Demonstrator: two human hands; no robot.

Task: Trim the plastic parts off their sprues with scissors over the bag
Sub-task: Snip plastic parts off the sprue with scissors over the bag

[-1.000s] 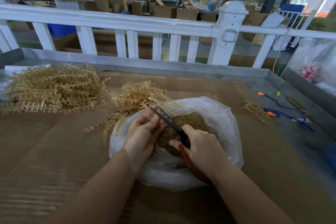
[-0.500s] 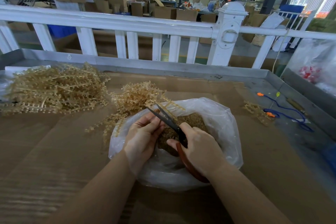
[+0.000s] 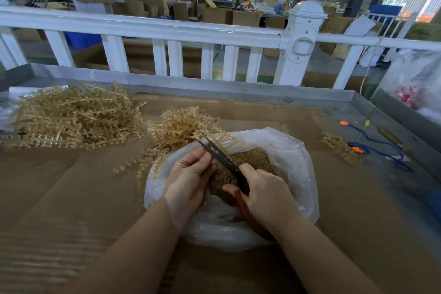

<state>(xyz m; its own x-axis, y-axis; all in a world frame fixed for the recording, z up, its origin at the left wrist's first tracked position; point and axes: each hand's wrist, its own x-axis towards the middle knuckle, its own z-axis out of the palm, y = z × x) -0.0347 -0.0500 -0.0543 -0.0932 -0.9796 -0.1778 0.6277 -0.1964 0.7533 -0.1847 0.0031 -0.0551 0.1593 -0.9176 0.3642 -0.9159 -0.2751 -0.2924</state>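
A clear plastic bag (image 3: pixel 296 162) lies open on the cardboard, filled with small tan trimmed parts (image 3: pixel 253 157). Over it my right hand (image 3: pixel 269 198) grips red-handled scissors (image 3: pixel 224 160), blades slightly apart and pointing up-left. My left hand (image 3: pixel 188 176) pinches a tan sprue strip (image 3: pixel 226 139) that runs up past the blade tips over the bag's far rim. Most of the strip inside my fingers is hidden.
A big heap of untrimmed sprues (image 3: pixel 74 117) lies at the left, a smaller heap (image 3: pixel 181 124) just behind the bag. A few sprues (image 3: pixel 338 145) and a blue cord with orange ends (image 3: pixel 379 148) lie right. Metal table rim (image 3: pixel 214 88) and white railing (image 3: pixel 167 28) stand beyond.
The scissors' blades have closed a little and the sprue strip has shifted slightly in my left hand. Both hands stay over the bag.
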